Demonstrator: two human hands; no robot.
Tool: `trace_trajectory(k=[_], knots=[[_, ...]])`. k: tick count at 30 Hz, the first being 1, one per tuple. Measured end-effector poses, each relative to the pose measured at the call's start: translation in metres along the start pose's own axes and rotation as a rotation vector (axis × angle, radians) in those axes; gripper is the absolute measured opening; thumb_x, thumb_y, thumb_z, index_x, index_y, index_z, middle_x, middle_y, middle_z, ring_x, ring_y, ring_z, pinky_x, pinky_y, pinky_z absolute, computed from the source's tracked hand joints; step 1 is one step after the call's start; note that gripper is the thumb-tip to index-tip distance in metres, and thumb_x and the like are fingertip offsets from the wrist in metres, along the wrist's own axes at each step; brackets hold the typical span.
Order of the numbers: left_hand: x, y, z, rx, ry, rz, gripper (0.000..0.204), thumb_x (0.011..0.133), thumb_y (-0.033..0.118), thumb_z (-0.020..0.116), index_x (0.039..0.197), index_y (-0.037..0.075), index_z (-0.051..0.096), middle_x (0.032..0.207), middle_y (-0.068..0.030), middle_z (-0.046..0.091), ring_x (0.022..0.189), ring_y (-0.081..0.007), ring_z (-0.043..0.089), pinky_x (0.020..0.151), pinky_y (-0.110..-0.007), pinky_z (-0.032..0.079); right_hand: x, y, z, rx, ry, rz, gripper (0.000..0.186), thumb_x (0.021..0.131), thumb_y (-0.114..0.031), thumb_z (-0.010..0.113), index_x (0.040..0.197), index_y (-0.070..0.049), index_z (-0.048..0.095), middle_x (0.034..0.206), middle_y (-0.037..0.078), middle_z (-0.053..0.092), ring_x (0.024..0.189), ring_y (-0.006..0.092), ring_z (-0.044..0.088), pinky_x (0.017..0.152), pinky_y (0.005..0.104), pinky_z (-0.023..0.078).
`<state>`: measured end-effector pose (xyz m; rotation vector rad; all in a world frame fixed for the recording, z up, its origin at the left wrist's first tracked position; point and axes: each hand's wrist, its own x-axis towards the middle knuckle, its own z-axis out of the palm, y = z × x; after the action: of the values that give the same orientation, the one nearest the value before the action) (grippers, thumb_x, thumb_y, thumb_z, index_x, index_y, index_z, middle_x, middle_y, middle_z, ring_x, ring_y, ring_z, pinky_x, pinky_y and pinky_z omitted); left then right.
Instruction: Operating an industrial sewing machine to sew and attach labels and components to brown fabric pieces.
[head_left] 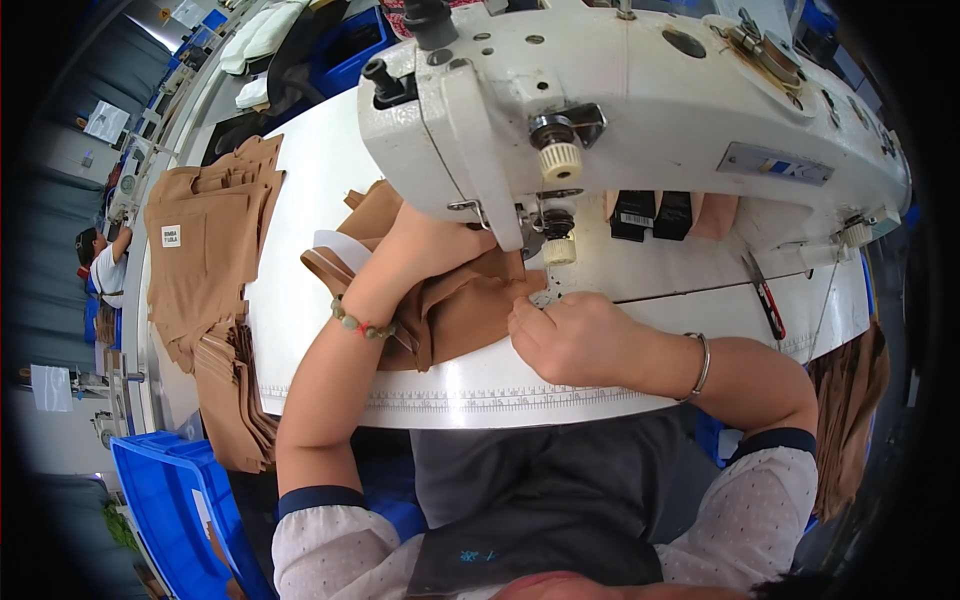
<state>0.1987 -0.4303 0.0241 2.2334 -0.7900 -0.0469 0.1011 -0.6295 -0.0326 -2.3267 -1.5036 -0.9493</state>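
Note:
A white sewing machine (pixel 640 110) spans the top of the table. Bunched brown fabric (pixel 460 320), with a white strip at its left, lies in folds just left of and below the needle area. My left hand (pixel 440 243) presses over this fabric beside the presser foot, fingers curled onto it and fingertips partly hidden by the machine head. Close to the foot on the right, my right hand (pixel 570 340) has its fingers closed in a pinch at the fabric's right edge. The needle tip itself cannot be made out.
Stacked brown fabric panels (pixel 205 250) and folded brown pieces (pixel 235 400) lie left. Thread snips (pixel 765 295) and black boxes (pixel 635 215) rest under the machine arm. A blue bin (pixel 180 500) stands lower left; brown fabric (pixel 850 420) hangs right. Another person (pixel 107 268) sits far left.

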Motion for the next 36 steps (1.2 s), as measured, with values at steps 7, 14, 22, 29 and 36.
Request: trace_trajectory(k=[7,14,22,29,36], knots=[[0.004,-0.020,0.003,0.109,0.041,0.096,0.035,0.075,0.012,0.082,0.108,0.006,0.073,0.101,-0.0108,0.074,0.097,-0.0280,0.069,0.085,-0.039,0.054,0.001,0.004,-0.007,-0.036,-0.201,0.026,0.023,0.075,-0.013,0.068,0.094,-0.001,0.070,0.097,0.014,0.072,0.058,0.0119,0.062,0.050,0.0246,0.047],[0.007,-0.018,0.002,0.134,0.038,0.097,0.030,0.076,0.008,0.079,0.106,0.006,0.073,0.100,-0.0111,0.074,0.094,-0.0288,0.070,0.083,-0.040,0.055,0.002,0.008,-0.008,-0.018,-0.188,0.039,0.025,0.074,-0.012,0.068,0.096,0.000,0.070,0.098,0.012,0.071,0.058,0.0115,0.062,0.050,0.0251,0.047],[-0.021,0.002,-0.003,0.159,0.050,-0.142,0.027,0.080,0.012,0.076,0.107,0.006,0.072,0.104,-0.0117,0.073,0.097,-0.0310,0.068,0.093,-0.046,0.048,0.001,0.010,-0.001,-0.044,-0.120,0.043,0.024,0.073,-0.012,0.069,0.094,0.000,0.070,0.099,0.010,0.071,0.057,0.0115,0.061,0.048,0.0264,0.046],[-0.099,0.067,0.040,0.695,0.265,0.174,0.048,0.070,0.024,0.083,0.111,0.012,0.063,0.112,-0.0036,0.065,0.107,-0.0217,0.062,0.110,-0.057,0.029,0.011,0.021,-0.004,0.132,0.056,0.146,0.012,0.076,-0.013,0.066,0.085,-0.006,0.066,0.082,0.005,0.063,0.057,0.0151,0.063,0.046,0.0294,0.049],[-0.079,0.032,0.017,0.949,0.208,0.392,0.026,0.080,0.013,0.067,0.105,0.009,0.069,0.108,-0.0010,0.070,0.101,-0.0172,0.066,0.110,-0.052,0.040,0.010,0.027,-0.010,0.132,0.123,0.172,0.019,0.078,-0.012,0.073,0.095,-0.004,0.074,0.100,0.005,0.073,0.060,0.0154,0.065,0.050,0.0298,0.052]])
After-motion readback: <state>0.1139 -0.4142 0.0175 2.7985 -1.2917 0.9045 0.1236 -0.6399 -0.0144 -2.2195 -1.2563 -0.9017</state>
